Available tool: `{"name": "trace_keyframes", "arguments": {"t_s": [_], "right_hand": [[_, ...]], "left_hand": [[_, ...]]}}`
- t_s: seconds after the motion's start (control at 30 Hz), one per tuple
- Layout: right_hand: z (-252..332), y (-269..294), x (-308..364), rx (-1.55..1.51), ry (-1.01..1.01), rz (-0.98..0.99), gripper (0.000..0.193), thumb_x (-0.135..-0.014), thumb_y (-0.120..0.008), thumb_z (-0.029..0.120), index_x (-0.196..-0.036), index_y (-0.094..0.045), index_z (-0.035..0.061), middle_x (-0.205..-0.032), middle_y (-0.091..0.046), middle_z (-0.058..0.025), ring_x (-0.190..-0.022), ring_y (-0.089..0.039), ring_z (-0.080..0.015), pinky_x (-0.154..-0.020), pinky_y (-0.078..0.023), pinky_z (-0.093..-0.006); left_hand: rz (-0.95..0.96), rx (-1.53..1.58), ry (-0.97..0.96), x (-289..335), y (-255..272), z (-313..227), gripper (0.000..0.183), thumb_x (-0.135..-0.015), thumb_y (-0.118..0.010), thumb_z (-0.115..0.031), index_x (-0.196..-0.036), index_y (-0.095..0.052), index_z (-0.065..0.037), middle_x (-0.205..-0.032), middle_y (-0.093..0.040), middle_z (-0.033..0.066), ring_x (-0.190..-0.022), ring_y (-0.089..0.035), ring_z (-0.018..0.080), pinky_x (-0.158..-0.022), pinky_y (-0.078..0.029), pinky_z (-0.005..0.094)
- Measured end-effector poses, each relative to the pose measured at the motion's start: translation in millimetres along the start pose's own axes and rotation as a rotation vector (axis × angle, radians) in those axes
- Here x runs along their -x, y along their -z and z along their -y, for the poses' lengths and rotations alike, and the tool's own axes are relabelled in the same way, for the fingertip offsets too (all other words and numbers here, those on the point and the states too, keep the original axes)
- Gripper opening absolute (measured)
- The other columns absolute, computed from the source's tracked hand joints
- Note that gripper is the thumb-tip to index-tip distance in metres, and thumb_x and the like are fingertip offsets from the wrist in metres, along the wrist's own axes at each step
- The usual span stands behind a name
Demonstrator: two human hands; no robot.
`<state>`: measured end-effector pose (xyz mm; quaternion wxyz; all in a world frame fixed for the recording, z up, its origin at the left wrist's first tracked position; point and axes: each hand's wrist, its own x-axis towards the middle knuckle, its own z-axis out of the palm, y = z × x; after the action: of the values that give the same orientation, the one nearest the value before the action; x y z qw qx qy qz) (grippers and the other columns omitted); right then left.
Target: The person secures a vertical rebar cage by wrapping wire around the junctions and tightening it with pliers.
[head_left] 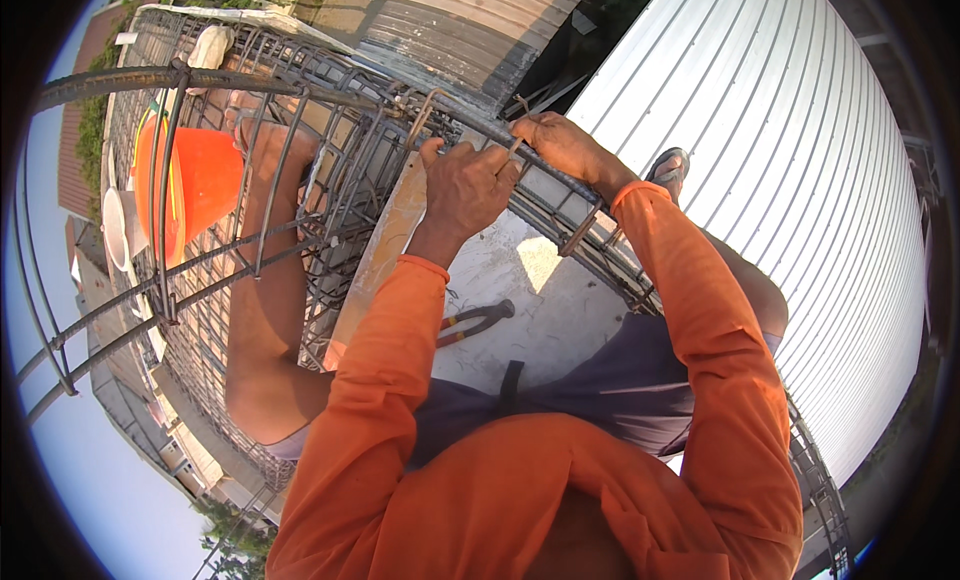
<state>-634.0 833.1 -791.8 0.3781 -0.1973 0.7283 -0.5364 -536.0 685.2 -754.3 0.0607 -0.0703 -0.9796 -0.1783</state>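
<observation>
Both hands are set on the steel bars (575, 185) of a long rebar cage, upper middle of view. Left hand (465, 193): fingers curled, knuckles up, thumb raised, placed at the near side of the bars. Right hand (562, 145): fingers bent over the bars from the far side, its fingertips just beside those of the left. Fingertips are partly hidden, so whether anything is pinched by either hand cannot be told. The bars are run diagonally, upper left to lower right, beneath and between the hands. A rusty loop (580, 235) is hung around the bars, just below the right hand; a second brown loop (418, 120) is seen near the left thumb. Pincers (492, 314) are laid on the pale board (570, 310), near the left forearm and apart from both hands. On the left, an orange bucket (212, 175) is tipped on its side over the rebar mesh (195, 315), with a white container (115, 230) beside it. The right side is filled by a white ribbed roof (780, 130).
</observation>
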Motion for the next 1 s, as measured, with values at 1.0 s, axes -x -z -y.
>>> {"name": "trace_keyframes", "arguments": {"t_s": [1.0], "right_hand": [[126.9,28.3,82.5,0.821,0.578,-0.279,0.021,-0.078,-0.061,0.027,-0.075,-0.062,0.0058,-0.075,-0.058,-0.0080,-0.073,-0.060,-0.0307,-0.062,-0.046,-0.0420]], "left_hand": [[0.132,0.584,0.280,-26.0,113.5,-56.3,0.019,-0.086,-0.052,-0.015,-0.082,-0.060,0.003,-0.056,-0.048,0.0136,-0.051,-0.045,0.0174,-0.051,-0.038,0.0351]]}}
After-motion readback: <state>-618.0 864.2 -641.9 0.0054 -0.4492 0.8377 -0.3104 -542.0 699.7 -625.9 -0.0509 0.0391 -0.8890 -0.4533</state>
